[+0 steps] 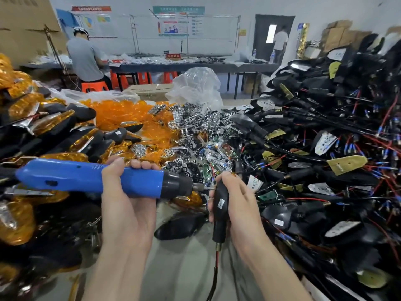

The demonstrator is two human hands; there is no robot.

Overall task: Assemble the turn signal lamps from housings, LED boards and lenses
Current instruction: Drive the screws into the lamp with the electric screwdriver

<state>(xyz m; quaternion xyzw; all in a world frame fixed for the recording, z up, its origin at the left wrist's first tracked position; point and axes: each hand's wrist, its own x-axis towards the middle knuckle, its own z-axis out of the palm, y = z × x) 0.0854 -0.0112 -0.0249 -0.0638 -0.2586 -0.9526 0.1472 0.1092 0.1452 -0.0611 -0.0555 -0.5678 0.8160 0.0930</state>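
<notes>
My left hand [128, 192] grips a blue electric screwdriver [86, 178] held level, its black nose and bit pointing right. The bit tip meets the upper end of a black lamp housing [221, 210], which my right hand [236, 198] grips upright; a white label shows on its back and a red and black wire hangs from its stem. Orange lenses [121, 112] are heaped at the back left. Chrome reflectors and LED boards [195, 135] lie in the middle. Black housings with wires [325, 137] pile up on the right.
Finished lamps with orange lenses [54, 129] are stacked on the left. A loose black housing [178, 227] lies on the grey table just under my hands. A clear plastic bag [195, 85] stands behind the parts. A person [85, 59] sits at a far bench.
</notes>
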